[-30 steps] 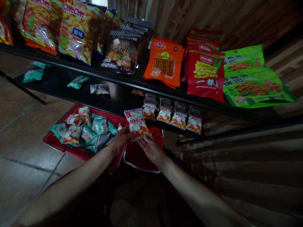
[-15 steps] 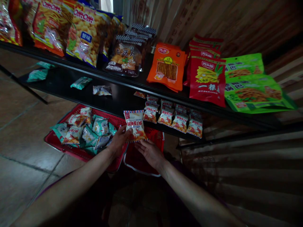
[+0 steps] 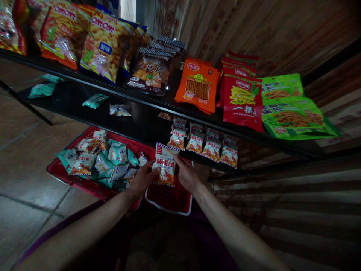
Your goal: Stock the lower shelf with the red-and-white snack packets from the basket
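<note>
**A hold from both sides, in front of the long black two-board shelf (image 3: 67, 101)**

The shelf slants across my view. Close in front of it are a red plastic basket heaped with pouches (image 3: 84, 186) and, beside that, a red plastic basket with a pale rim (image 3: 169, 199). My bare left forearm (image 3: 84, 222) angles rightward toward the shelf, my bare right forearm (image 3: 231, 224) leftward, so the wrists converge. Bright plastic snack bags (image 3: 244, 103) fill much of the shelf's upper board. Before its lower board, my left hand (image 3: 143, 177) lays its thumb over the front of what I hold; my right hand (image 3: 185, 174), fingers bent, grips the opposite edge. Between them is one small white-and-orange plastic packet with striped ends (image 3: 166, 163), nearly upright, just in front of the shelf's lower board.
</note>
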A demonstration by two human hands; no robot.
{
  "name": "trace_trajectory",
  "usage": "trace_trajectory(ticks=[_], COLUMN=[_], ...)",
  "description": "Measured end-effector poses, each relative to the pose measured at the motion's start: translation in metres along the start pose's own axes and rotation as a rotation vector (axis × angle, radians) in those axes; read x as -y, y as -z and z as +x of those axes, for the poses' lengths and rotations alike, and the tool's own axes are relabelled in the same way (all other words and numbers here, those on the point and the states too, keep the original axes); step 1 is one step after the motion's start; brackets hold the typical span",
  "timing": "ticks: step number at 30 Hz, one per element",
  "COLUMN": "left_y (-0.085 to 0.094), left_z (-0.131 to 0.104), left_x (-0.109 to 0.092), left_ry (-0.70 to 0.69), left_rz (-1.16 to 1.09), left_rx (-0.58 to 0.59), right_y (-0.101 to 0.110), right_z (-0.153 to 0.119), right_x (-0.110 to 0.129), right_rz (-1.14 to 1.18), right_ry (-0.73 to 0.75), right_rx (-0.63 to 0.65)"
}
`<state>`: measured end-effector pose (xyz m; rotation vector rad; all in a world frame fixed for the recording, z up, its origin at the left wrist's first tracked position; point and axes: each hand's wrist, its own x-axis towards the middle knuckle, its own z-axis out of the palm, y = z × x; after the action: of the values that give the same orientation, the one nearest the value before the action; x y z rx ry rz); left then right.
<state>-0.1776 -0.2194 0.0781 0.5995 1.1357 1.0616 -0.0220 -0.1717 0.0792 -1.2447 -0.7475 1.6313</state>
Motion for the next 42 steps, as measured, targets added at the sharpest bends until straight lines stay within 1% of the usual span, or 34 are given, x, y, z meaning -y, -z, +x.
trace_trajectory(ticks=[2, 5, 7, 9, 12, 15, 19, 22, 25, 27, 29, 32, 35, 39, 42], left_y=[-0.001, -0.003, -0.006, -0.010, -0.014, -0.016, -0.016, -0.017, -0.018, -0.017, -0.016, -0.014, -0.010, -0.007, -0.007], left_z=[0.001, 0.004, 0.003, 0.001, -0.001, 0.006, 0.032, 0.055, 0.076, 0.093, 0.114, 0.152, 0.191, 0.235, 0.261], left_x=[0.004, 0.005, 0.002, -0.001, -0.005, -0.005, 0.000, 0.005, 0.003, -0.005, -0.017, -0.038, -0.055, -0.067, -0.069], left_ry=[0.006, -0.007, -0.004, 0.025, 0.056, 0.047, -0.049, -0.120, -0.161, -0.191, -0.238, -0.325, -0.395, -0.475, -0.472], left_rz=[0.034, 0.052, 0.013, -0.043, -0.099, -0.100, 0.000, 0.069, 0.067, 0.067, 0.066, 0.065, 0.081, 0.089, 0.097], left_rx=[0.032, 0.036, 0.037, 0.067, 0.114, 0.097, -0.013, -0.081, -0.082, -0.073, -0.086, -0.124, -0.107, -0.097, -0.095], right_y=[0.000, 0.000, 0.001, 0.004, 0.008, 0.010, 0.006, 0.005, 0.006, 0.004, -0.001, -0.011, -0.018, -0.019, -0.018], right_z=[0.003, 0.007, 0.009, 0.011, 0.015, 0.015, 0.008, 0.005, 0.012, 0.026, 0.045, 0.085, 0.129, 0.178, 0.203], right_x=[-0.001, -0.001, -0.001, -0.001, 0.000, 0.003, 0.007, 0.004, 0.002, 0.003, 0.008, 0.019, 0.032, 0.045, 0.051], right_rz=[0.020, 0.048, 0.068, 0.081, 0.066, 0.042, 0.047, -0.024, -0.116, -0.173, -0.242, -0.368, -0.544, -0.875, -1.047], right_ry=[0.000, 0.012, -0.006, -0.034, -0.033, -0.060, -0.101, -0.078, -0.028, 0.038, 0.140, 0.305, 0.406, 0.500, 0.563], right_rx=[-0.074, -0.157, -0.189, -0.233, -0.276, -0.236, -0.106, -0.109, -0.103, -0.103, -0.115, -0.120, -0.131, -0.148, -0.142])
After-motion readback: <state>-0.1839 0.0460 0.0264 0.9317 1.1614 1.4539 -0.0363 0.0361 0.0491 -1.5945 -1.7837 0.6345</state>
